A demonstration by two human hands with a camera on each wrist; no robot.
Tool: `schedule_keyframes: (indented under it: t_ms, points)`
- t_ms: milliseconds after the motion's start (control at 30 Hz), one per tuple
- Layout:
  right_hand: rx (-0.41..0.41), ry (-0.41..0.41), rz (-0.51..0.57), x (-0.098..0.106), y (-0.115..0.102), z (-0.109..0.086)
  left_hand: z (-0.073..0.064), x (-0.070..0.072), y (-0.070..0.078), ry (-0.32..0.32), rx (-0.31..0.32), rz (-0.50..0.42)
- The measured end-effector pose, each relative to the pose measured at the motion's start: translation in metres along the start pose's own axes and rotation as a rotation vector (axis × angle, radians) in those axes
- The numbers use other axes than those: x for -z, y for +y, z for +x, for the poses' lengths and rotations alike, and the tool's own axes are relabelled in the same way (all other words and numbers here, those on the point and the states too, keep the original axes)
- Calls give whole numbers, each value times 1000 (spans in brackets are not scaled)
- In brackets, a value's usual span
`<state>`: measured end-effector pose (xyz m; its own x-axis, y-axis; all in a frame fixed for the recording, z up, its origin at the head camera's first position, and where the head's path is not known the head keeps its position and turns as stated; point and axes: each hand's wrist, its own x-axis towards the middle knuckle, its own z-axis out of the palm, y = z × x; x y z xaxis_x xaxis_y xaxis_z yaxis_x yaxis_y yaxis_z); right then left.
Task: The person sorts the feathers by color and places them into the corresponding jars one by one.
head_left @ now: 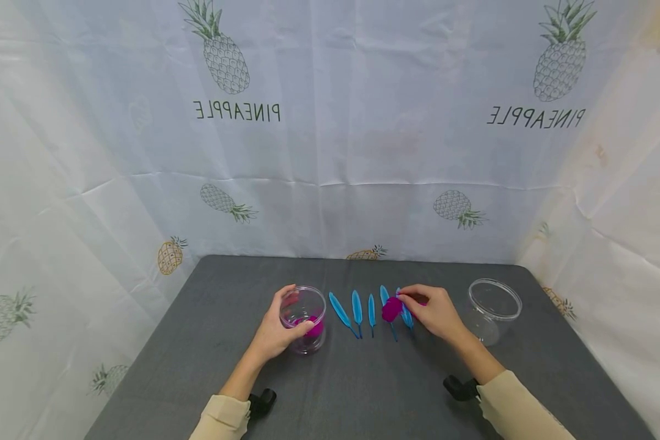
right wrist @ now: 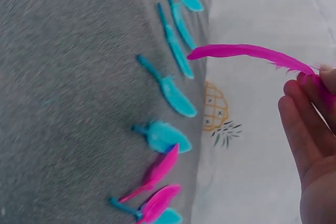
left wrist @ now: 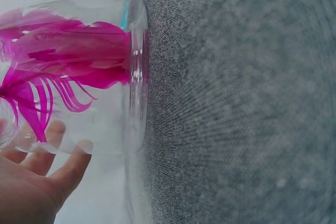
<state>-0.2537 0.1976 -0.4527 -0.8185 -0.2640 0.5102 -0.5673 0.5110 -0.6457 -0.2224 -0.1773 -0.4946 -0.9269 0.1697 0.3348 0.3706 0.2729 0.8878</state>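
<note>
My left hand (head_left: 272, 333) grips a clear plastic jar (head_left: 307, 351) standing on the table, fingers on the far side and thumb in front. Several magenta feathers (left wrist: 79, 51) show through its wall in the left wrist view. My right hand (head_left: 437, 315) pinches a single magenta feather (right wrist: 247, 50) by one end, between thumb and fingertips. That feather hangs over a row of several blue feathers (head_left: 340, 309) laid side by side. Two more magenta feathers (right wrist: 160, 201) lie on or beside the blue ones at the row's right end, as the right wrist view shows.
A second clear jar (head_left: 471, 305) stands at the right, beyond my right forearm. The dark grey table (head_left: 357, 397) ends at a white pineapple-print curtain (head_left: 335, 146), which also hangs along both sides. A black wrist strap (head_left: 263, 401) shows under my left sleeve.
</note>
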Motion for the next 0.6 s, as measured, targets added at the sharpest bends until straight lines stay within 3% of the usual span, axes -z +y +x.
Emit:
schedule_keyframes:
  t_ms: [367,600]
  points:
    - [-16,8,43,-1,-22,13,0,-1,4,8,19,0]
    - [1,8,83,-3,-40,25,-4,1,37,-7,12,-23]
